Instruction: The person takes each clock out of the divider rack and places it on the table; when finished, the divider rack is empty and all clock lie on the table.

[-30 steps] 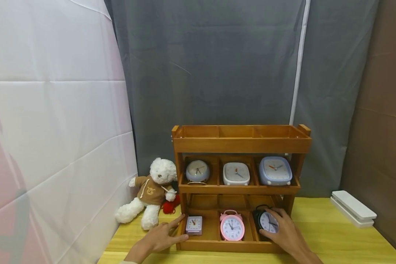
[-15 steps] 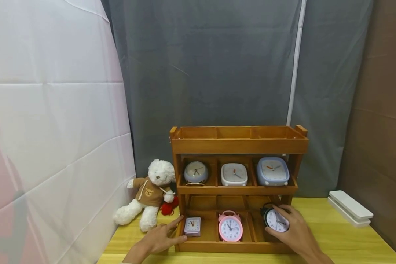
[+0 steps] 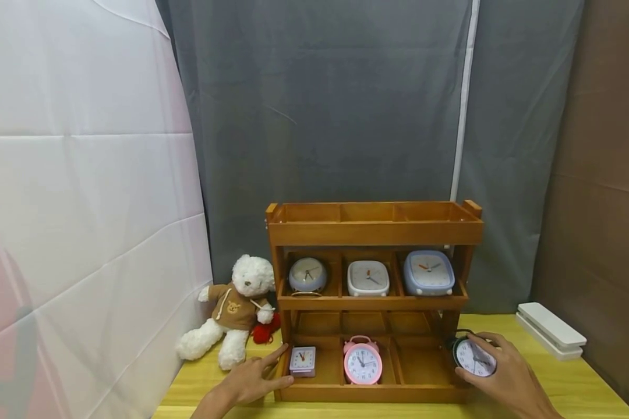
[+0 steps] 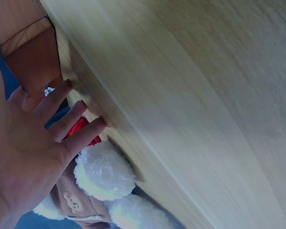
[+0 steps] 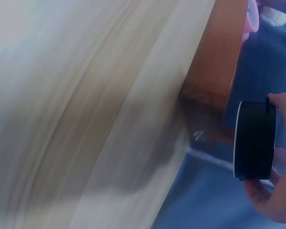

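Observation:
A round black alarm clock (image 3: 474,357) is pinched between the thumb and fingers of the right hand (image 3: 508,378), beside the lower right end of a wooden shelf (image 3: 369,234). In the right wrist view, the black clock (image 5: 255,140) is seen from its side, held by the right hand (image 5: 281,191). The left hand (image 3: 248,378) touches the shelf's lower left end with fingers spread; the left wrist view shows that hand (image 4: 33,148) with straight fingers. On the lower tier stand a small lilac square clock (image 3: 302,361) and a pink twin-bell clock (image 3: 363,363).
The middle tier holds a round blue-grey clock (image 3: 307,274), a white clock (image 3: 368,278) and a blue clock (image 3: 428,272). A white teddy bear (image 3: 236,311) in a brown top sits left of the shelf, by a red item (image 3: 265,329). A white object (image 3: 551,329) lies at right.
The right hand has carried the black clock rightward, out of the lower right compartment and past the shelf's end. The left hand has kept its place at the shelf; the whole head view has shifted slightly.

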Demonstrator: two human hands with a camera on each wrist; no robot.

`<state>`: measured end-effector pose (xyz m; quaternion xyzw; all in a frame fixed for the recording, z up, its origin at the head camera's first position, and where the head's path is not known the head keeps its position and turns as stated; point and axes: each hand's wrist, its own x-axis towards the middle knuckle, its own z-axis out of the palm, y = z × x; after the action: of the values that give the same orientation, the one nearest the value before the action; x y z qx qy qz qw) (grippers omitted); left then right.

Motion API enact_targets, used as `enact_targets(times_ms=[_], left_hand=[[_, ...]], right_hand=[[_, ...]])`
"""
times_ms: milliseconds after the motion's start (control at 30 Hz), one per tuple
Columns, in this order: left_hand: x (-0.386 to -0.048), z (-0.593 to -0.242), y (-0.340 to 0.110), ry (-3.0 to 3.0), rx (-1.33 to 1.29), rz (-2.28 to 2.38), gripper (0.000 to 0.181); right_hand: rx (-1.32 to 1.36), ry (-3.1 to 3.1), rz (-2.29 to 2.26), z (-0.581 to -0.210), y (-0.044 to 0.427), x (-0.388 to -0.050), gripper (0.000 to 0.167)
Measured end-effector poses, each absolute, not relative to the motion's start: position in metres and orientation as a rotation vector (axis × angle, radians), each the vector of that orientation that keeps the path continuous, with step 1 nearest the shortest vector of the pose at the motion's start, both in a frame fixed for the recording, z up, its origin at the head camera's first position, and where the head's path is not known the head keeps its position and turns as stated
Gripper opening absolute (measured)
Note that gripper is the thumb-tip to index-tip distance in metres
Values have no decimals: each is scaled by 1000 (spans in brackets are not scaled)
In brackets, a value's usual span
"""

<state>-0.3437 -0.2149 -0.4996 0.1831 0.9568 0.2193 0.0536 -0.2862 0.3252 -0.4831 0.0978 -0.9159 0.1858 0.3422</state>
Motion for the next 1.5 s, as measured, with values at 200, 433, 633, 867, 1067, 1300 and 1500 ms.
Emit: enact_targets(times_ms=[200,433,633,867,1067,1300,1500], left_hand=[[-344,-500,-217,2921,551,652,80],[-340,-503,-220,2939,626,605,93],[-337,-503,-223,2975,662,555,104],[-337,-502,-225,2980,686,540,101],[-337,-504,-224,2987,744,526,102],[-340,-503,-221,2971,730,509,101],[-341,-501,-221,2976,729,514,101]], right_hand=[[185,-2421,486,-486,350,-292,73],[80,-2486,542,-496,371,-312,73],[72,-2459,550,-511,373,-341,71],[64,-2479,604,-524,370,-374,67],[37,-2531,632,-526,369,-387,57],[4,-2579,665,-528,372,-391,53],[65,-2521,650,-534,374,-392,47]])
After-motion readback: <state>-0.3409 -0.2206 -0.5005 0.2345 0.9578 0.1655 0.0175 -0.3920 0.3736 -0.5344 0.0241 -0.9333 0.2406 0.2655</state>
